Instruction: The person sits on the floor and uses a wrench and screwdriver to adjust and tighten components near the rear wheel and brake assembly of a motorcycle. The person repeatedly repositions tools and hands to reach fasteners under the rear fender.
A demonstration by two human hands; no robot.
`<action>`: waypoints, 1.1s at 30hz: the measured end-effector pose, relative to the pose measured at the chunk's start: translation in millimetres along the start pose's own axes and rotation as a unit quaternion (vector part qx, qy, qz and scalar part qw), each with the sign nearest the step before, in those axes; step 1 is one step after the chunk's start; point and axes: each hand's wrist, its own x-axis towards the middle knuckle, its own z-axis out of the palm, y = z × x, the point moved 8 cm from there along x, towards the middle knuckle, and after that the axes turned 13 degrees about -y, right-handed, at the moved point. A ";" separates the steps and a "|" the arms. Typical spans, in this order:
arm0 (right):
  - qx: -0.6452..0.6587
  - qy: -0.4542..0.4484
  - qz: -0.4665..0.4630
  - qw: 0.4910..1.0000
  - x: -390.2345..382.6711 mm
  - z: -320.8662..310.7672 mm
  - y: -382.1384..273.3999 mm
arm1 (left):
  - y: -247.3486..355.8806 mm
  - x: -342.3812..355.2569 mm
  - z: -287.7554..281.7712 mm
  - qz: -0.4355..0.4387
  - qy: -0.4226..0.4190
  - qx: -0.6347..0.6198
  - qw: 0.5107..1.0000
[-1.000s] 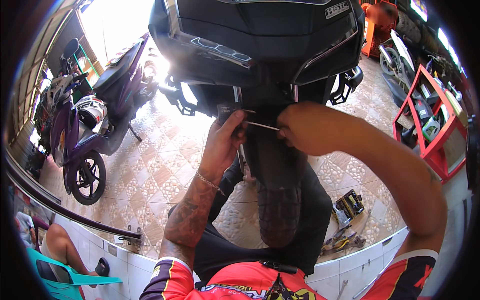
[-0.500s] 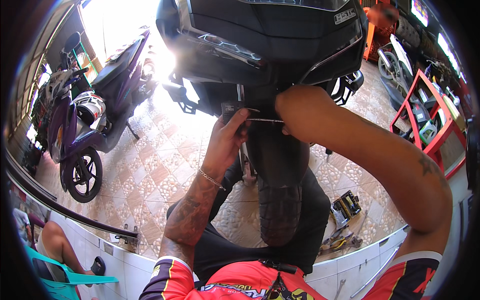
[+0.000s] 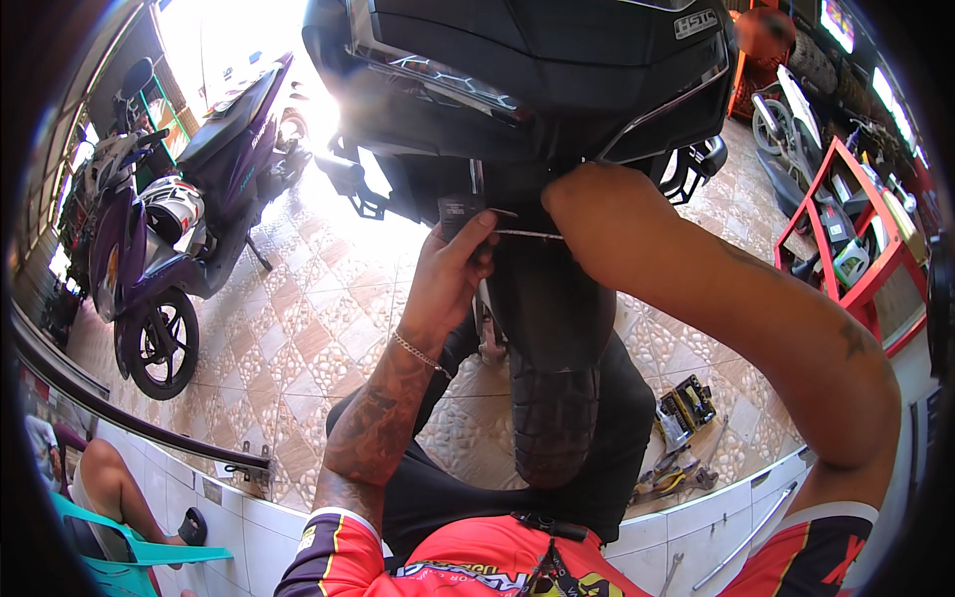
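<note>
My left hand [image 3: 456,261] is closed, its thumb pressed against a small black rectangular part [image 3: 459,213] with faint pale print, beside the motorcycle's [image 3: 547,90] left fork. A thin silvery rod [image 3: 529,234] runs level from my left fingers to my right hand [image 3: 587,214]. That hand is curled into a fist under the black front fairing, above the front fender [image 3: 552,308]; its fingertips and the rod's end there are hidden. The front tyre [image 3: 557,428] stands between my knees.
Pliers and other hand tools [image 3: 676,476] lie on the tiled floor at right, near an open tool set [image 3: 688,408]. A purple scooter [image 3: 164,269] stands at left, a red rack [image 3: 856,239] at right. Another person's leg [image 3: 114,488] shows by a teal chair [image 3: 149,550].
The view has shifted slightly. Both hands keep nearly the same place at the fork, with the black part and the thin rod still between them.
</note>
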 end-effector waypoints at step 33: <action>0.241 0.047 0.045 0.968 25.7 28.7 -2.4 | -2.7 1.6 1.1 -0.004 -0.009 -0.008 1.000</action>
